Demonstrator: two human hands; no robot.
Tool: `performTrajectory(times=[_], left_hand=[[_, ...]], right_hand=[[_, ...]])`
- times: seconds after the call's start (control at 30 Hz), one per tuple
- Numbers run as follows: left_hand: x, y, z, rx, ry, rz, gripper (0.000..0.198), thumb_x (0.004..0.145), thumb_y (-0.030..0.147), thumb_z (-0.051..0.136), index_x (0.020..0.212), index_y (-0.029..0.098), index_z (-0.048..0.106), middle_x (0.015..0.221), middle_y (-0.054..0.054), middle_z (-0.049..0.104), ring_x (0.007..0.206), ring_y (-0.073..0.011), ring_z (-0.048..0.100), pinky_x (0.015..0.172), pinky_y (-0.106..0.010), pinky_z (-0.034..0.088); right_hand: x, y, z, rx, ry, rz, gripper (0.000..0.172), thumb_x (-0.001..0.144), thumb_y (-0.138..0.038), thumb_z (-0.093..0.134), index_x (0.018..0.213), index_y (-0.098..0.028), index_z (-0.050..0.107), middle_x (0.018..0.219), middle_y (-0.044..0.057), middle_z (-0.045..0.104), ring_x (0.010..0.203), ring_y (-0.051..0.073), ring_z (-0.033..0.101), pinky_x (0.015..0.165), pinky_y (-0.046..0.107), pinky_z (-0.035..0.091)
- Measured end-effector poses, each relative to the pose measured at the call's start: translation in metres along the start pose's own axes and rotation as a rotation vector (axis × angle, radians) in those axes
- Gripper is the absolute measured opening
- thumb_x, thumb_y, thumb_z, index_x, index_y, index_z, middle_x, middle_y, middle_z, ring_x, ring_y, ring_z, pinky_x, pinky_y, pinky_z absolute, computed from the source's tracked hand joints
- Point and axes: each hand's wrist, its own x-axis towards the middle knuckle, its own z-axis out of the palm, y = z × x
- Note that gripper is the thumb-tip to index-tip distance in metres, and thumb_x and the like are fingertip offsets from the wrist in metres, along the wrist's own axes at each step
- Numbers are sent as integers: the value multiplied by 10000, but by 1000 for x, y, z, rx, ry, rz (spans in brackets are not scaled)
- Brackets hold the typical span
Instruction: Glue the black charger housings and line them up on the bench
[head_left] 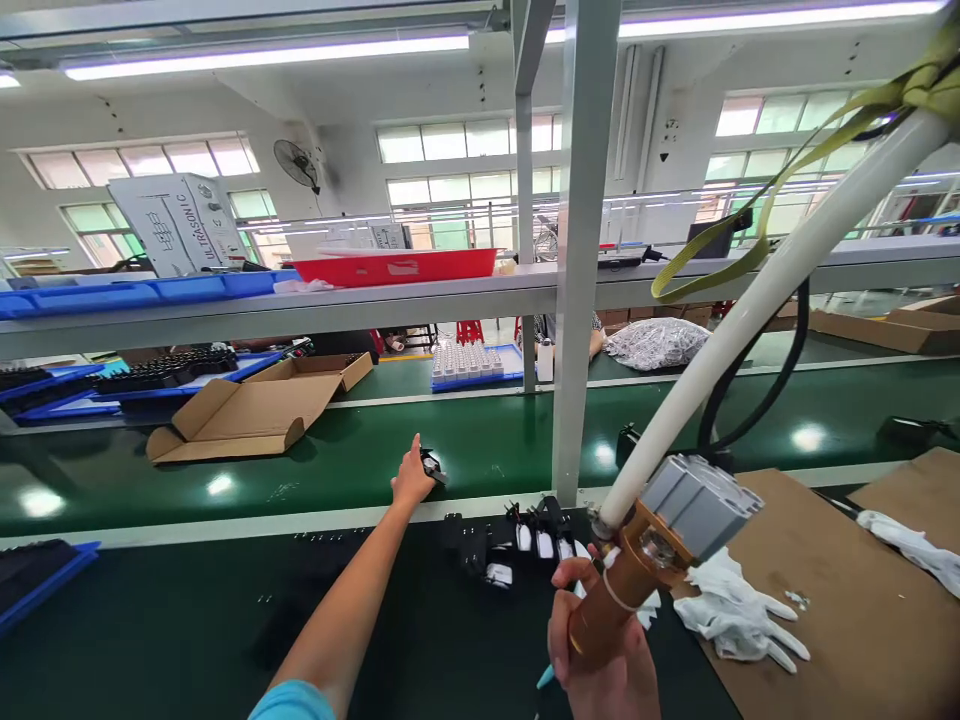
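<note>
My left hand reaches far forward over the green conveyor belt and is closed on a small black part. My right hand is wrapped round the copper-coloured handle of a hanging tool, low in the view. The tool has a grey metal block on top, and a white hose and black cable run up from it to the right. A cluster of small black parts with white inserts lies on the dark mat between my hands.
An open cardboard box lies on the belt at left. Blue trays with keyboards sit beyond it. A grey upright post stands ahead. White gloves lie on a cardboard sheet at right. A red tray sits on the shelf.
</note>
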Motion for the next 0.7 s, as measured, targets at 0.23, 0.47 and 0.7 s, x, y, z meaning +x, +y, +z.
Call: performTrajectory(times=[0.23,0.47,0.7], left_hand=[[1,-4,-16,-71,23,15,806,770,399,646,1410,98,260,1225,-217,594,1127,-334,582,896,-391,444],[-72,-2,-52,-148,-16,234,864,692,369,718,1414,170,290,1100,-103,646,1016,-246,639,896,-318,460],[-182,-10,-92,-243,-123,386,859,701,410,721,1425,259,284,1032,-58,633,857,-231,639,821,-390,504]], right_hand=[[-1,0,1,-22,-33,-35,395,848,-596,412,950,-241,552,921,44,567,436,47,464,374,199,326],[4,2,-6,-25,-118,-119,344,867,-536,420,1046,-267,539,921,42,573,443,63,496,369,205,367],[3,-2,-4,-45,-151,-143,322,875,-518,416,1070,-285,523,942,31,569,455,64,513,370,199,358]])
